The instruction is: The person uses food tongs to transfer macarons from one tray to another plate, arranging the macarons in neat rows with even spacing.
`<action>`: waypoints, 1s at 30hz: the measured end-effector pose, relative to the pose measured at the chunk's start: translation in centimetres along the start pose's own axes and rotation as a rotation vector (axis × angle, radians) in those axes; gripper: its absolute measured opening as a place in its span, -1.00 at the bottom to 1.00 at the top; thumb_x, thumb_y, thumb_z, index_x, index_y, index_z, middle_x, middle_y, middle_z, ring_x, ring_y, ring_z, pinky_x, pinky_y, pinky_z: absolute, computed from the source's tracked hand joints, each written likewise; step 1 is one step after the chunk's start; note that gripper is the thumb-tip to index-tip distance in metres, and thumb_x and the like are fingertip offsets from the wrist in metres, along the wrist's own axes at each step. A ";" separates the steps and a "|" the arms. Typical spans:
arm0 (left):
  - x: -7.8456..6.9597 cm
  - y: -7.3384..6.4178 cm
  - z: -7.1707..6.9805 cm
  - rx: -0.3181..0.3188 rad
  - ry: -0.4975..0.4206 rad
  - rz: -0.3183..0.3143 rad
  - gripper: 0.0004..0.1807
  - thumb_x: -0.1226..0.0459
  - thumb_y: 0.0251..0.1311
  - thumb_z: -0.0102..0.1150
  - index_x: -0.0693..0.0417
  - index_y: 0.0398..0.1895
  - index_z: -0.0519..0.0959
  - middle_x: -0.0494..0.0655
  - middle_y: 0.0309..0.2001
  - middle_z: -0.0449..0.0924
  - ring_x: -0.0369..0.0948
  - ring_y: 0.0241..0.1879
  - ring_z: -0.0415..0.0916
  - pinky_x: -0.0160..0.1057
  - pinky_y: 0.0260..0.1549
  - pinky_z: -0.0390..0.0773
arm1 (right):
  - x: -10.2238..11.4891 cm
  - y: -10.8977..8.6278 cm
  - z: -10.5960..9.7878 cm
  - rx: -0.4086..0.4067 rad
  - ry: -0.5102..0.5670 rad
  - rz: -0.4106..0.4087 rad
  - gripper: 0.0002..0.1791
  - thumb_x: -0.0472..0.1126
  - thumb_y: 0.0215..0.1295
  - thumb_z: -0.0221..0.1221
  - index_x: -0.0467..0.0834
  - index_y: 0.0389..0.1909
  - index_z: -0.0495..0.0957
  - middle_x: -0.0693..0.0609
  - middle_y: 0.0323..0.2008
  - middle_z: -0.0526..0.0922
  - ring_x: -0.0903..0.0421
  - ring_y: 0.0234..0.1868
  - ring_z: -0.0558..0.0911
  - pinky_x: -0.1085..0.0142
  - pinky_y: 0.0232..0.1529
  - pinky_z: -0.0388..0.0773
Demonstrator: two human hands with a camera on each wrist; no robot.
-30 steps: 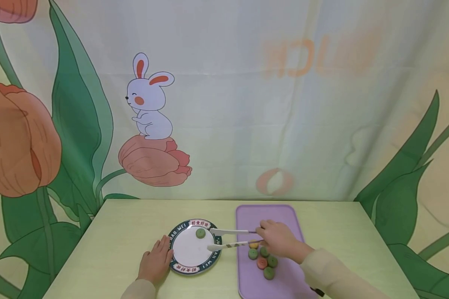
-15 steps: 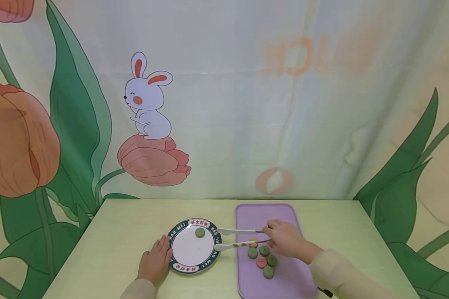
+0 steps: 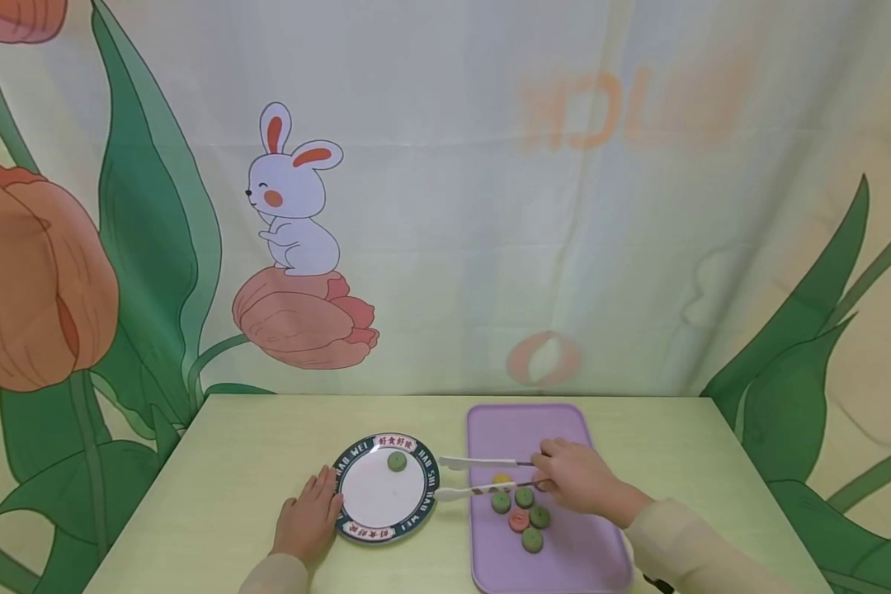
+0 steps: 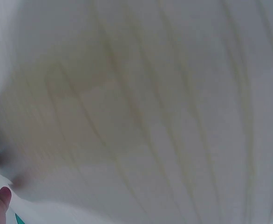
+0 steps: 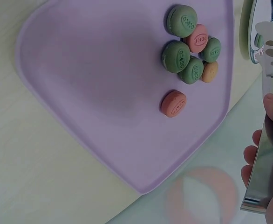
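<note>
At nine o'clock on the plate (image 3: 416, 523): laid against the rim, left hand (image 3: 306, 520) with fingers extended, presumably to steady. Hard to tell from the blurred left wrist view how firmly pressed. In the right hand (image 3: 575, 480): gripping white-tipped metal tongs (image 3: 483, 464), pointing toward nine o'clock, tips spread wide near the plate's three-o'clock rim. Gripped behind the white tips, probably to give reach and spare contact with fingers. Toward one o'clock on the plate: one green macaron (image 3: 397, 461). At three o'clock from the plate: purple tray (image 3: 523, 425), apparently set alongside for easy reach. On the tray: four green macarons, one pink and one yellow (image 5: 209, 72), bunched close. Toward one o'clock from the bunch: lone pink macaron (image 5: 174, 103), apart, half-hidden behind right fingers in the head view.
</note>
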State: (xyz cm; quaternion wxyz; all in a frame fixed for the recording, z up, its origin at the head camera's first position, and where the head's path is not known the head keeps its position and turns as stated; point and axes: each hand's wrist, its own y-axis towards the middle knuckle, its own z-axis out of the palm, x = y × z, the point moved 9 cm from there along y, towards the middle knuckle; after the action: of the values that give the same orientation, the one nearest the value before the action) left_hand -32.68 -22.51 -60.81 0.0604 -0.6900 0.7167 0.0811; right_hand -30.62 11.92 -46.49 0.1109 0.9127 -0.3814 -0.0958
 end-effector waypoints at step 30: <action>0.1 0.0 0.0 0.030 0.019 0.004 -0.39 0.02 0.30 -0.36 0.20 0.31 0.07 0.10 0.33 0.06 0.09 0.28 0.07 0.21 0.08 0.21 | -1.1 -2.4 -0.2 0.037 -0.020 0.037 -0.78 -0.12 -0.13 0.31 -0.04 -0.41 0.54 0.17 -0.57 0.30 0.24 -0.57 0.28 0.44 -0.67 0.19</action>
State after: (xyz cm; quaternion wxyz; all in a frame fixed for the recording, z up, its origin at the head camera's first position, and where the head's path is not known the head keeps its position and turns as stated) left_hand -32.69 -22.57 -60.78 0.0636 -0.6882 0.7199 0.0639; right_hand -29.71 14.39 -46.82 0.0920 0.9064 -0.4011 -0.0956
